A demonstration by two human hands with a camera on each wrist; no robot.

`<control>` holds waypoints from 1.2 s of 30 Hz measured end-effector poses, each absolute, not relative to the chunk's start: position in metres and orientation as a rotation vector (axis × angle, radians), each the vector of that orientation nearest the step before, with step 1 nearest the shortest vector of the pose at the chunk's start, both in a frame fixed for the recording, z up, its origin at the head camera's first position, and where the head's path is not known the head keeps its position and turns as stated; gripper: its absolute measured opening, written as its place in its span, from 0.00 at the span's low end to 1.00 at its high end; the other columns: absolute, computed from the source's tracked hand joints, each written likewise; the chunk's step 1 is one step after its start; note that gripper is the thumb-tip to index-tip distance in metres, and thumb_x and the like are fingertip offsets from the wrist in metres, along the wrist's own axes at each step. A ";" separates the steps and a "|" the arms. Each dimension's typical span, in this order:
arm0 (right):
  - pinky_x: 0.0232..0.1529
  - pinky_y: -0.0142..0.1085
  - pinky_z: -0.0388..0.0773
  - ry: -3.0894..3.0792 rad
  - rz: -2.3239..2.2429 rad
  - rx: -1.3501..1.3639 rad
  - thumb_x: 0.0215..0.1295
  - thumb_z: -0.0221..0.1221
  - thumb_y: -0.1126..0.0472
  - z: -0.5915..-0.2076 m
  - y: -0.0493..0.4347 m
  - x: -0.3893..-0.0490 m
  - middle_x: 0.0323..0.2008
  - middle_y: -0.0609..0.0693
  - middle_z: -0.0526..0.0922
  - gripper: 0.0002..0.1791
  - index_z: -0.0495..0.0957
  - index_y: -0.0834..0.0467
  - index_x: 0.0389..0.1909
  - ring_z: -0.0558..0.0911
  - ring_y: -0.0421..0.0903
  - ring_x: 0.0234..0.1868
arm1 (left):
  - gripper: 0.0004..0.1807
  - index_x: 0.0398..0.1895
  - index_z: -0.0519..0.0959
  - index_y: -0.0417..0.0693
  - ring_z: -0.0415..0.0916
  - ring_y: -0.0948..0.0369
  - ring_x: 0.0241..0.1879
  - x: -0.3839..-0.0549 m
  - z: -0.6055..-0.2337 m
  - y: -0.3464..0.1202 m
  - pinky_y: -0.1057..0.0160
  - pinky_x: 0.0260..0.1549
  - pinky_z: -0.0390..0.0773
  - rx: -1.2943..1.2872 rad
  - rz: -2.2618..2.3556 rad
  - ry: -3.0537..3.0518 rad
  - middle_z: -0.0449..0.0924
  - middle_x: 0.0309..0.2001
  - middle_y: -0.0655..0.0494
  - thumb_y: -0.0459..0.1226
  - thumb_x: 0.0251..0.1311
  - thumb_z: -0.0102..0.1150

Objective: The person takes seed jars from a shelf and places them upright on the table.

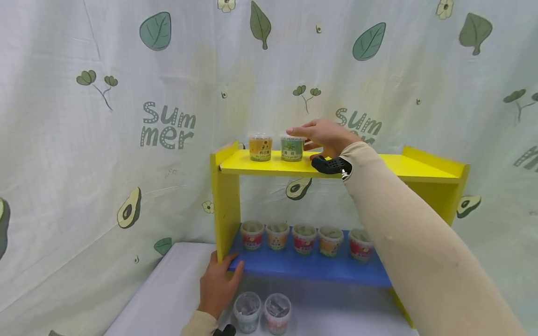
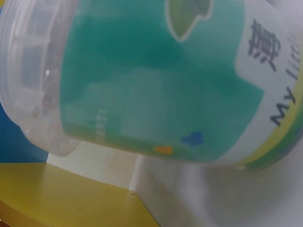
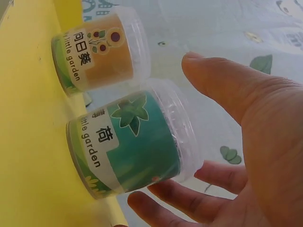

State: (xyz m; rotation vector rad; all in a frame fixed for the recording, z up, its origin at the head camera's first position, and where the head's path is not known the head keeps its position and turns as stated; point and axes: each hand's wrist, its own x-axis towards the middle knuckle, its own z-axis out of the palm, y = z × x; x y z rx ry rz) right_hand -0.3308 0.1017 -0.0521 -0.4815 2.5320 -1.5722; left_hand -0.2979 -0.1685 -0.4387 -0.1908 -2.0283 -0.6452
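On the yellow top board of a shelf unit (image 1: 260, 165) stands a small tub with a green label (image 1: 292, 149) and a clear lid. My right hand (image 1: 327, 137) is around its right side. In the right wrist view, the thumb (image 3: 213, 80) is spread apart from the lid, and the other fingers reach beside and behind the tub. Left of it stands a tub with an orange label (image 3: 102, 52). My left hand (image 1: 218, 284) grips the unit's left side panel near the blue lower board (image 1: 294, 268). A clear tub with a teal label (image 2: 151, 90) fills the left wrist view.
Several open tubs with red and orange labels (image 1: 304, 240) line the blue board. Below it, two clear tubs (image 1: 248, 308) stand on the white table (image 1: 168, 298). A printed curtain (image 1: 201, 60) hangs behind the unit.
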 end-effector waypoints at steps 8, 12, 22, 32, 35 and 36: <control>0.59 0.51 0.60 2.551 -1.595 -0.376 0.51 0.62 0.39 -0.061 0.100 -0.336 0.63 0.48 0.64 0.36 0.71 0.55 0.57 0.62 0.55 0.63 | 0.19 0.48 0.81 0.63 0.78 0.51 0.37 -0.299 -0.443 -0.162 0.48 0.25 0.76 -0.180 -0.676 -2.063 0.70 0.48 0.48 0.56 0.55 0.56; 0.58 0.49 0.62 2.589 -1.570 -0.340 0.49 0.63 0.37 -0.069 0.092 -0.340 0.62 0.47 0.65 0.38 0.70 0.55 0.58 0.64 0.54 0.61 | 0.18 0.47 0.81 0.63 0.78 0.51 0.36 -0.294 -0.447 -0.166 0.48 0.25 0.75 -0.159 -0.680 -2.080 0.70 0.48 0.48 0.55 0.55 0.57; 0.54 0.44 0.65 2.651 -1.553 -0.268 0.48 0.64 0.37 -0.082 0.085 -0.342 0.54 0.48 0.71 0.39 0.69 0.55 0.58 0.69 0.52 0.54 | 0.19 0.47 0.80 0.60 0.78 0.51 0.38 -0.290 -0.456 -0.170 0.47 0.27 0.75 -0.152 -0.675 -2.096 0.70 0.48 0.48 0.54 0.56 0.57; 0.44 0.37 0.68 2.801 -1.608 -0.295 0.42 0.63 0.32 -0.081 0.091 -0.338 0.45 0.50 0.74 0.38 0.74 0.58 0.44 0.71 0.49 0.46 | 0.19 0.48 0.80 0.55 0.77 0.51 0.37 -0.302 -0.442 -0.167 0.48 0.31 0.77 -0.165 -0.693 -2.090 0.70 0.47 0.45 0.53 0.57 0.57; 0.39 0.36 0.65 2.839 -1.649 -0.320 0.39 0.63 0.30 -0.083 0.093 -0.338 0.41 0.51 0.73 0.39 0.75 0.60 0.39 0.71 0.50 0.42 | 0.20 0.49 0.79 0.56 0.77 0.50 0.39 -0.304 -0.439 -0.167 0.48 0.32 0.77 -0.163 -0.694 -2.096 0.70 0.48 0.45 0.54 0.59 0.54; 0.38 0.36 0.64 2.833 -1.673 -0.328 0.39 0.63 0.30 -0.084 0.093 -0.338 0.40 0.51 0.73 0.39 0.75 0.60 0.39 0.70 0.50 0.41 | 0.20 0.50 0.79 0.56 0.77 0.50 0.39 -0.304 -0.439 -0.167 0.47 0.32 0.77 -0.164 -0.694 -2.097 0.70 0.48 0.45 0.54 0.59 0.54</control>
